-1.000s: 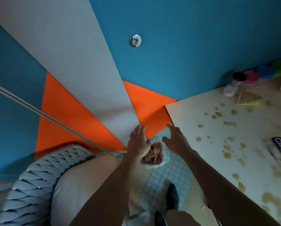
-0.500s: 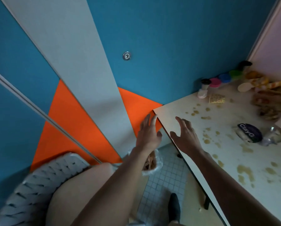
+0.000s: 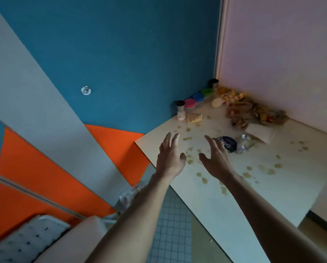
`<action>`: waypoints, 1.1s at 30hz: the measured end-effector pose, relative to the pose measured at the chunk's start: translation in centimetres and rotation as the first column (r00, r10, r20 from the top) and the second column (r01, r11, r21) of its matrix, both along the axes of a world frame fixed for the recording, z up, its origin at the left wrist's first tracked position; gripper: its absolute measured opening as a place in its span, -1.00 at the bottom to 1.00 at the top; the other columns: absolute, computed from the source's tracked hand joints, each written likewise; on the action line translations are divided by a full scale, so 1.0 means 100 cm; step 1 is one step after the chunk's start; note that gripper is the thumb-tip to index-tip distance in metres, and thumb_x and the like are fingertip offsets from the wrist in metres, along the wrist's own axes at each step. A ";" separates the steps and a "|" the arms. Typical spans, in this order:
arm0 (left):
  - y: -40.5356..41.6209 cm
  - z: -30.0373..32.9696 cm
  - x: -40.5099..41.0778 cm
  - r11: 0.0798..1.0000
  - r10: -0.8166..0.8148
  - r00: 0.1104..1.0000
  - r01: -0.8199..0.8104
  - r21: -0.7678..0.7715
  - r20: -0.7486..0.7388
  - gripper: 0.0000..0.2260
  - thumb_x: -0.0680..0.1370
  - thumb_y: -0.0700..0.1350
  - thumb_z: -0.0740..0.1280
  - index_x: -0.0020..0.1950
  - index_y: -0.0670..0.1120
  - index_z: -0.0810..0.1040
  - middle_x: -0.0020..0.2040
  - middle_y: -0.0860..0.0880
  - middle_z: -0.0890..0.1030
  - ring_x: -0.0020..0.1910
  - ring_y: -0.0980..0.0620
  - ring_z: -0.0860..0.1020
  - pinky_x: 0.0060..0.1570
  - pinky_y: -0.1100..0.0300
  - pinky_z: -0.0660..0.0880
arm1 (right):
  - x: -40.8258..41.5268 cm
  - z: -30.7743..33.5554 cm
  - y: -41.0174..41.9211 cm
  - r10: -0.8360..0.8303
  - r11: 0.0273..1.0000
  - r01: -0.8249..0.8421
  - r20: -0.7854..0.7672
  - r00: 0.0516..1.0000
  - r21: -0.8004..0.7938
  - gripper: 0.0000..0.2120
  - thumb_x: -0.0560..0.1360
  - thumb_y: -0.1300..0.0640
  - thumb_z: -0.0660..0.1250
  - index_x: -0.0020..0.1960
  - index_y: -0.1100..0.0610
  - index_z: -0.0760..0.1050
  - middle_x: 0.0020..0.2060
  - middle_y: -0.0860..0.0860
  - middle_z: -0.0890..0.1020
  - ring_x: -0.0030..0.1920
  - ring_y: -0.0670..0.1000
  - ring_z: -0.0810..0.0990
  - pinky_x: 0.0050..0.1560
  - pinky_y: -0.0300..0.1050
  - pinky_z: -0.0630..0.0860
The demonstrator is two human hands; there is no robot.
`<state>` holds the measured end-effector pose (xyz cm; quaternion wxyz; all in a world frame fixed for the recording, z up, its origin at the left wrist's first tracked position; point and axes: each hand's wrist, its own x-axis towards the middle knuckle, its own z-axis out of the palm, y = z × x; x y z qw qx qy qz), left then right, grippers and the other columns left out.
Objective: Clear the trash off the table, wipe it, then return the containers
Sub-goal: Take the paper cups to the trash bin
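Over near desk (image 3: 225,205) corner: both hands spread, empty.
Left hand (image 3: 170,160), right hand (image 3: 216,158): gather far trash (image 3: 253,112) first, skip tubs (image 3: 197,97).

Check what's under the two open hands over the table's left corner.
Under the left hand and right hand: bare pale tabletop with brownish spill spots. The right hand hides part of the dark round "Clay" lid.

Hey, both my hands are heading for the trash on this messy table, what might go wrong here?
Brown spills lie right under your open left hand and right hand, so your palms may smear them. The crumpled clear plastic beside the dark ClayG lid could shed drips when lifted. Sweeping the wrapper pile might knock over the small lidded tubs.
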<state>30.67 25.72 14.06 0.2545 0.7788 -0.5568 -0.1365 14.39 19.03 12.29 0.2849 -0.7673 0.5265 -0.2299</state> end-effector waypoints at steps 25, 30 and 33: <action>-0.126 -0.053 -0.280 0.982 0.063 0.992 -0.043 0.182 -0.106 -0.43 0.60 -0.01 0.31 0.57 0.10 0.19 0.59 0.05 0.09 0.46 -0.18 0.30 0.29 -0.05 0.45 | -0.319 -0.022 -0.135 0.052 0.989 -0.041 -0.075 0.996 0.141 -0.40 0.55 -0.02 0.32 0.54 -0.04 0.21 0.44 0.10 0.34 0.34 0.14 0.45 0.25 0.02 0.44; -0.162 -0.080 -0.299 0.967 0.112 0.986 -0.079 0.242 -0.126 -0.42 0.60 -0.02 0.31 0.58 0.10 0.18 0.60 0.03 0.08 0.48 -0.18 0.27 0.31 -0.10 0.44 | -0.348 -0.039 -0.171 0.090 0.987 -0.068 -0.152 0.984 0.145 -0.41 0.57 -0.04 0.31 0.54 -0.04 0.21 0.46 0.08 0.33 0.36 0.12 0.42 0.24 0.00 0.43; -0.193 -0.097 -0.303 0.961 0.136 0.983 -0.100 0.259 -0.126 -0.41 0.59 -0.02 0.33 0.58 0.09 0.18 0.59 0.02 0.13 0.46 -0.20 0.31 0.30 -0.11 0.46 | -0.356 -0.051 -0.207 0.125 0.984 -0.098 -0.187 0.974 0.147 -0.42 0.57 -0.07 0.29 0.54 -0.05 0.21 0.48 0.06 0.30 0.38 0.10 0.40 0.24 -0.02 0.44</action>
